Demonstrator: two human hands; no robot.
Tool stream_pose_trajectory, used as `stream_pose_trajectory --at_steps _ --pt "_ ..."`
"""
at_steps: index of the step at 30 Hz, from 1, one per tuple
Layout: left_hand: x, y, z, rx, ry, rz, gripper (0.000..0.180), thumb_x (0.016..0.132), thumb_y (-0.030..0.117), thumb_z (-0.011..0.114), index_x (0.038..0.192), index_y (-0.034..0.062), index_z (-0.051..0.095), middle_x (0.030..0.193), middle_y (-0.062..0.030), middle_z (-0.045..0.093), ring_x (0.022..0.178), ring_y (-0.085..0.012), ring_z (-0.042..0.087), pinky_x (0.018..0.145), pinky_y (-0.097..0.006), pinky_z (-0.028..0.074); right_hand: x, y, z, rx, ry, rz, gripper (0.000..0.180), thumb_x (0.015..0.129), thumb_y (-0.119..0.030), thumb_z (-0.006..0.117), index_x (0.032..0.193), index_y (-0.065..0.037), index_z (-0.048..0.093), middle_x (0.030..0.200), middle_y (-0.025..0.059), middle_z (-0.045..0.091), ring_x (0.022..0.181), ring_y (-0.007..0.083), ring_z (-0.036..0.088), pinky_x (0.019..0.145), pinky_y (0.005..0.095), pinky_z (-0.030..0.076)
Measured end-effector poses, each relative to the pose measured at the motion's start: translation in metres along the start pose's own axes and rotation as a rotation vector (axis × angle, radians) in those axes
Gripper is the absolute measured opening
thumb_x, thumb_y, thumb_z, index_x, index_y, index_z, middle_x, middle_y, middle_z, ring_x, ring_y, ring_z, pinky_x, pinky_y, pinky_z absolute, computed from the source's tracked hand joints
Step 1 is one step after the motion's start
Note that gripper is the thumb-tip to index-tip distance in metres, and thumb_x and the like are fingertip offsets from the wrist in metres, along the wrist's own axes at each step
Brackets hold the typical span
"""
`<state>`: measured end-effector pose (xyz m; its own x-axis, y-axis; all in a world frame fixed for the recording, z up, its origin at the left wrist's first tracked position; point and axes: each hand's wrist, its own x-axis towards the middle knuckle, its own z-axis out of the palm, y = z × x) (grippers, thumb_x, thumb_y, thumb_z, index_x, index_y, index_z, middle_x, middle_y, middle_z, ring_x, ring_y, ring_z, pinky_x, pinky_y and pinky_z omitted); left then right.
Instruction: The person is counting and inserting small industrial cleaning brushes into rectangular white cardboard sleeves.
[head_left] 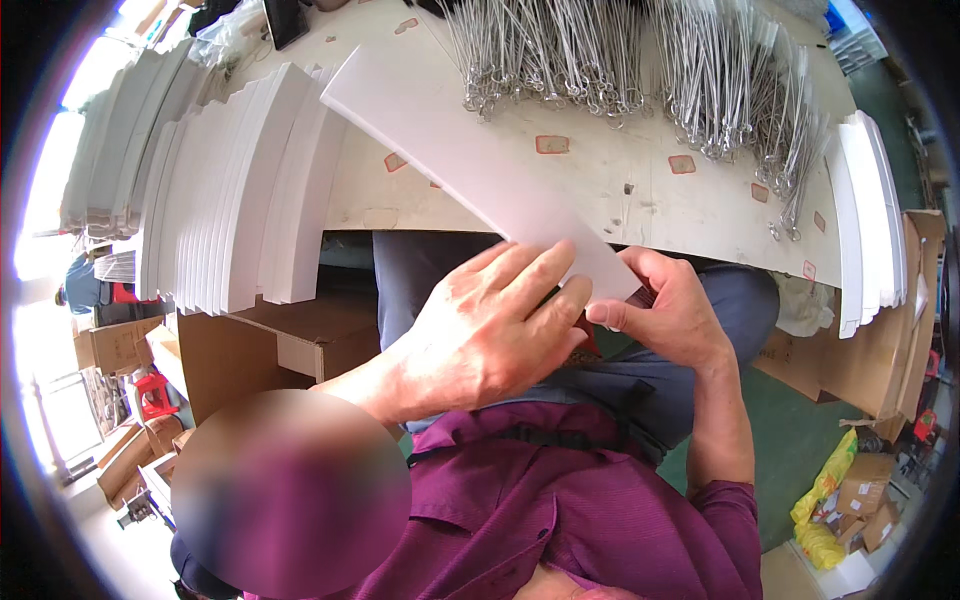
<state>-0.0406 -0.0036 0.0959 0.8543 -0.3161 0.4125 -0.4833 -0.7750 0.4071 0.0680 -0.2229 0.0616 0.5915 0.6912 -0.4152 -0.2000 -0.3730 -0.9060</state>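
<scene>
Holding a slim white box (440, 135) slantwise between both hands, over the lap and the bench (720, 215).

The box's far end points up and left above the bench, its near end at the hands; whether it touches the bench cannot be told. The right hand (680, 310) has its fingers narrowed on the near end, thumb below the corner. The left hand (505, 320) lies across the lower part, fingers slightly bent and a little blurred; whether they grip cannot be told. To the left stand white boxes in a row (215, 190), with bundles of looped metal wires (560, 60) along the far side and a white stack (870, 220) at the right edge.
</scene>
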Motion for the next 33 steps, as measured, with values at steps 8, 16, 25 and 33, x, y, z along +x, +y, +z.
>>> stream_pose_trajectory --at_steps 8,16,25,33 --pt "0.006 -0.011 0.010 0.015 -0.248 -0.086 0.061 0.073 0.018 0.083 0.126 -0.0007 0.060 0.128 -0.0229 0.059 0.125 -0.0389 0.056 0.111 -0.054 0.041 0.001 -0.003 0.008 -0.290 -0.052 0.005 0.043 0.081 -0.027 0.086 0.107 0.003 0.070 0.084 0.0135 0.074 0.077 0.0152 0.071 0.071 0.0324 0.056" --pt "-0.006 -0.016 0.032 0.086 -0.434 -0.065 0.059 0.069 0.016 0.081 0.121 -0.0023 0.059 0.094 -0.0121 0.059 0.088 -0.0301 0.063 0.079 -0.042 0.051 0.006 0.000 0.014 -0.385 -0.125 -0.002 0.042 0.078 -0.023 0.090 0.106 0.002 0.070 0.082 0.0118 0.070 0.069 0.0128 0.063 0.067 0.0307 0.054" --pt "-0.011 -0.020 0.032 -0.105 -0.357 -0.113 0.041 0.070 0.019 0.081 0.098 0.0005 0.057 0.087 -0.0122 0.060 0.081 -0.0304 0.067 0.068 -0.041 0.056 0.011 0.008 0.017 -0.448 -0.033 -0.090 0.040 0.084 -0.033 0.085 0.102 -0.001 0.071 0.081 0.0156 0.073 0.072 0.0248 0.070 0.065 0.0354 0.055" --pt "-0.016 -0.021 0.036 -0.122 -0.312 -0.148 0.050 0.069 0.019 0.082 0.109 -0.0010 0.060 0.089 -0.0124 0.061 0.082 -0.0308 0.068 0.068 -0.042 0.057 0.015 0.010 0.017 -0.545 0.065 -0.250 0.045 0.084 -0.040 0.084 0.099 -0.001 0.069 0.080 0.0182 0.073 0.075 0.0343 0.074 0.066 0.0407 0.057"
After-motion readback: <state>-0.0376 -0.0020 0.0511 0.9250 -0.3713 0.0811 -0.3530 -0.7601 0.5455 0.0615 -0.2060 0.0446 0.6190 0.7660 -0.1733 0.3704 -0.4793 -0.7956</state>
